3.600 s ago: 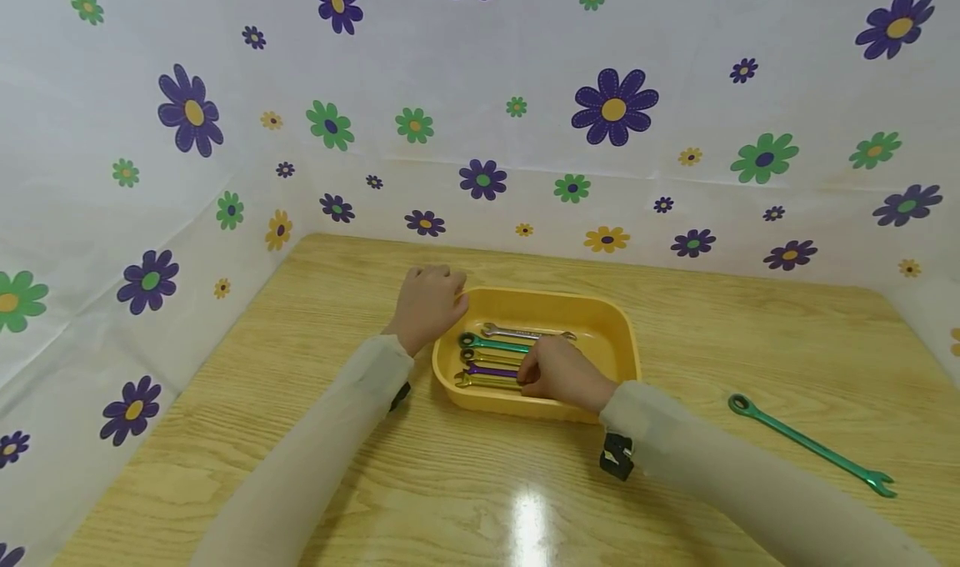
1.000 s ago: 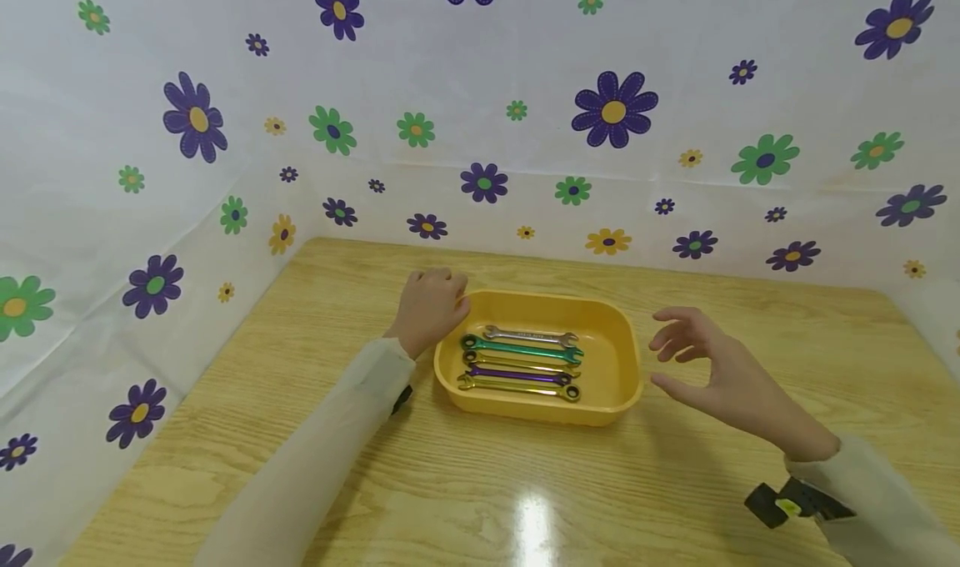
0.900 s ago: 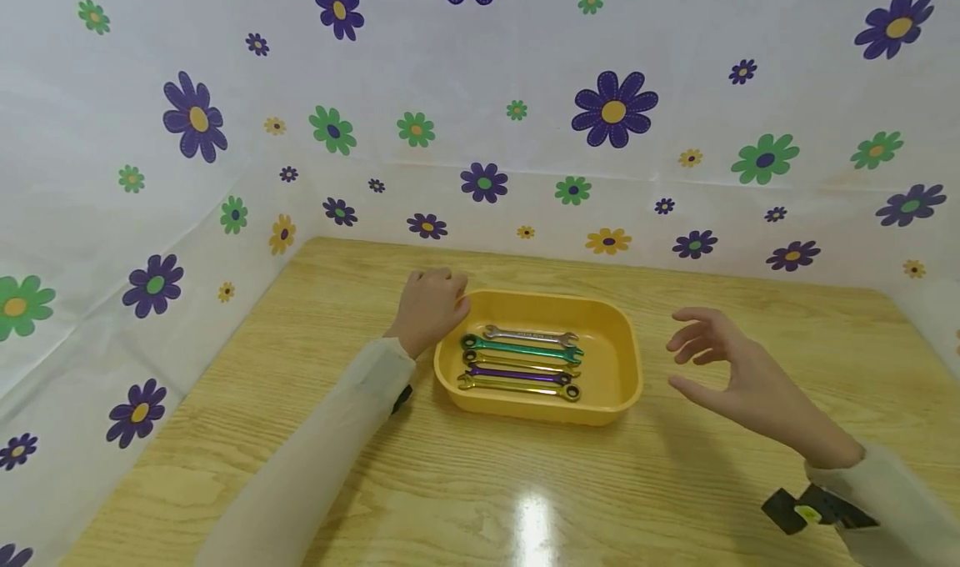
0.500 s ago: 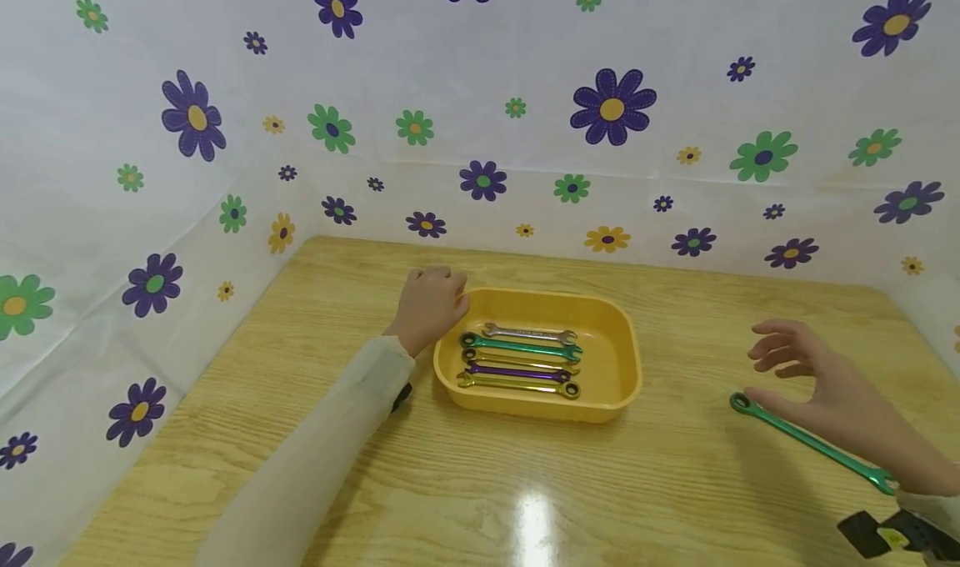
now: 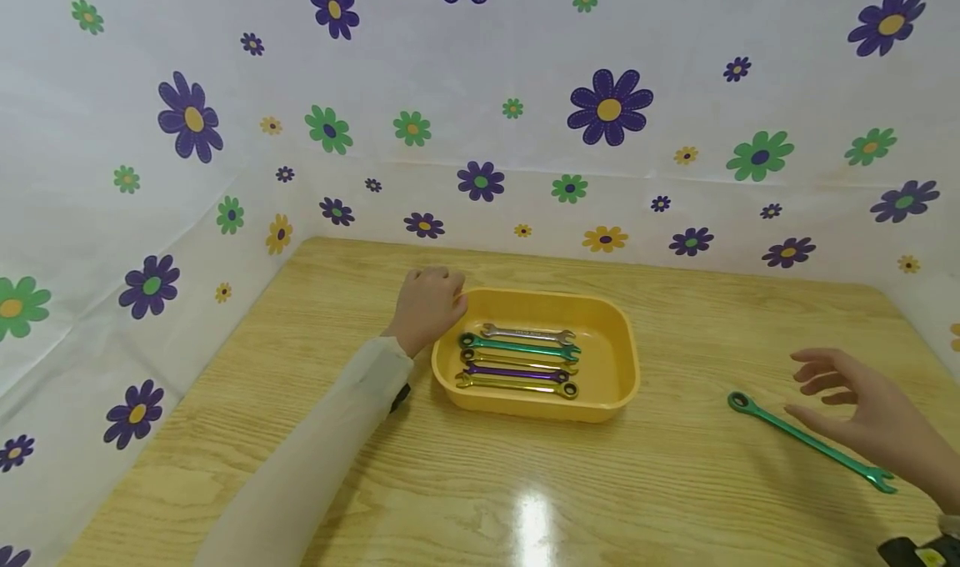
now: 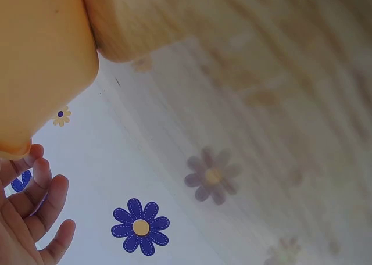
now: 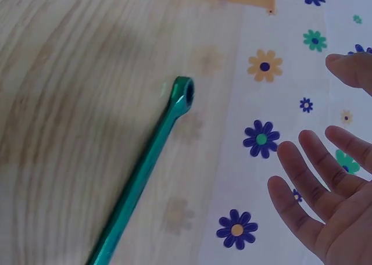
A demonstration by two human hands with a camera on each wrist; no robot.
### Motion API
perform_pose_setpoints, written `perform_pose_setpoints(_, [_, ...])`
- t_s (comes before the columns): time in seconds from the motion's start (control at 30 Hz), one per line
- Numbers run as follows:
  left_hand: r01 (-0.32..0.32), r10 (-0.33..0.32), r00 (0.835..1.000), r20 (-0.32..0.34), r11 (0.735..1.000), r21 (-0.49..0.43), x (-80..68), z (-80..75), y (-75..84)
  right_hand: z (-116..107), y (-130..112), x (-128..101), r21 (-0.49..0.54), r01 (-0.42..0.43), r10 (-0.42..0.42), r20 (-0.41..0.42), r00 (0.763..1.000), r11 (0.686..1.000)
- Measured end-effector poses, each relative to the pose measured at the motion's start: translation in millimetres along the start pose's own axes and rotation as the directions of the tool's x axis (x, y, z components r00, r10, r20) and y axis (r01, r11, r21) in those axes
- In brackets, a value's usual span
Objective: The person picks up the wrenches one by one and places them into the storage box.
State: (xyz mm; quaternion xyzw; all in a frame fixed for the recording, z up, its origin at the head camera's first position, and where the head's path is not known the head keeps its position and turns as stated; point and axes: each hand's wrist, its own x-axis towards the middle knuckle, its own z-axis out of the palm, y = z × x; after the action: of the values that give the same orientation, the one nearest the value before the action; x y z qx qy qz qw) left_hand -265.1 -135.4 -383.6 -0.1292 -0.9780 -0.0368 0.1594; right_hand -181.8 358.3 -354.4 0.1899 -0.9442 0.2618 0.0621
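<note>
My left hand (image 5: 426, 307) holds the left rim of a yellow plastic tray (image 5: 628, 358), thumb at the rim and a fingertip against its corner in the left wrist view. Inside the tray lie several wrenches, side by side: silver (image 5: 528, 333), green (image 5: 521, 347), gold (image 5: 517, 360), purple (image 5: 517, 374) and another gold one (image 5: 517, 384). My right hand (image 5: 873, 408), fingers spread and slightly bent, hovers above a loose green ratchet wrench (image 5: 810, 440) on the table. Nothing is between its fingers. The wrench's ring end (image 7: 186, 93) points toward the tray.
A wood-grain table (image 5: 360, 500) carries everything. White cloth with printed flowers (image 5: 609, 108) stands as a wall behind and at the left. A gap of table separates the tray from the loose wrench.
My right hand has left the tray and moved right and nearer, to above the loose green wrench. The left hand and the tray's wrenches have stayed put.
</note>
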Motion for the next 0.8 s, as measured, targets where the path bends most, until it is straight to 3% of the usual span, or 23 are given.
perform_pose_setpoints(0.23, [-0.003, 0.003, 1.0, -0.012, 1.0, 0.0, -0.1, 0.7, -0.4, 8, 18, -7, -0.01, -0.063, 0.063, 0.053, 0.997, 0.998])
perform_pose_setpoints(0.47, [-0.002, 0.002, 1.0, -0.015, 1.0, -0.001, -1.3, 0.3, -0.2, 18, 29, -13, -0.012, -0.074, 0.074, 0.075, 0.994, 0.997])
perform_pose_setpoints(0.8, [0.005, -0.005, 1.0, -0.014, 1.0, -0.001, -1.4, -0.5, 0.2, 19, 41, -13, -0.081, -0.153, 0.166, 0.19, 0.967, 0.985])
